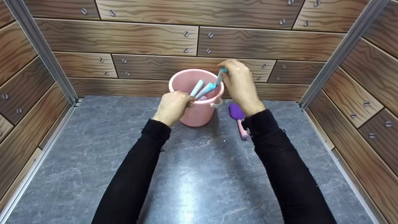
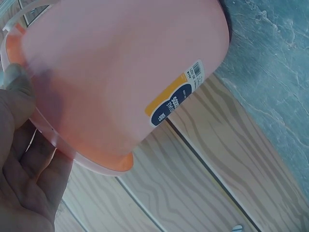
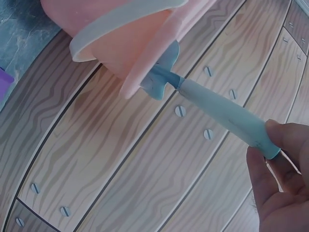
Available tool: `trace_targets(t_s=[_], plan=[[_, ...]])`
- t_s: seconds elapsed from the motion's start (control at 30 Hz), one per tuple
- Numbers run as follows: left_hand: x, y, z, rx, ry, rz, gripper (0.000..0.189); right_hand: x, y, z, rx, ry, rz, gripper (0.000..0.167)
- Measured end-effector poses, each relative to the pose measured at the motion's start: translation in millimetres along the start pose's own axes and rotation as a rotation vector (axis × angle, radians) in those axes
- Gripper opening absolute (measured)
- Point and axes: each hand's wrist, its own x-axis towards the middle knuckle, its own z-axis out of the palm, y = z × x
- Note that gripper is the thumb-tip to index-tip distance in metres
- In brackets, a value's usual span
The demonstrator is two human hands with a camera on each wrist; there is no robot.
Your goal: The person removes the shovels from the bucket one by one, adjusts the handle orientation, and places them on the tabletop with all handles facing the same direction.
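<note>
A pink bucket stands on the grey floor near the back wall. My left hand grips its near-left rim between thumb and fingers. With thumb and fingertips, my right hand pinches the handle end of a light-blue hand shovel. That shovel slants down over the right side of the rim; its blue blade is partly hidden by the bucket. Inside the bucket, a pale-blue handle and a second light-blue piece lean near my left fingers. Something pinkish lies lower, mostly hidden.
A purple shovel with a pink handle lies right of the bucket, below my right wrist. The bucket's white carrying handle hangs at its side. Wood-patterned walls enclose the floor at back, left and right, with metal corner posts.
</note>
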Motion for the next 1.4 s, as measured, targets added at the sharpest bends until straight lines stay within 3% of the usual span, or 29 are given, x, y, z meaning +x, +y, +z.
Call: trace_targets(t_s=[0.77, 1.4], plan=[[-1.4, 0.3, -0.3, 0.01, 0.01, 0.008, 0.018, -8.8, -2.3, -27.7, 0.056, 0.143, -0.01, 0.022], [-0.5, 0.4, -0.7, -0.002, -0.004, -0.001, 0.019, -27.6, 13.9, -32.4, 0.073, 0.258, -0.031, 0.022]])
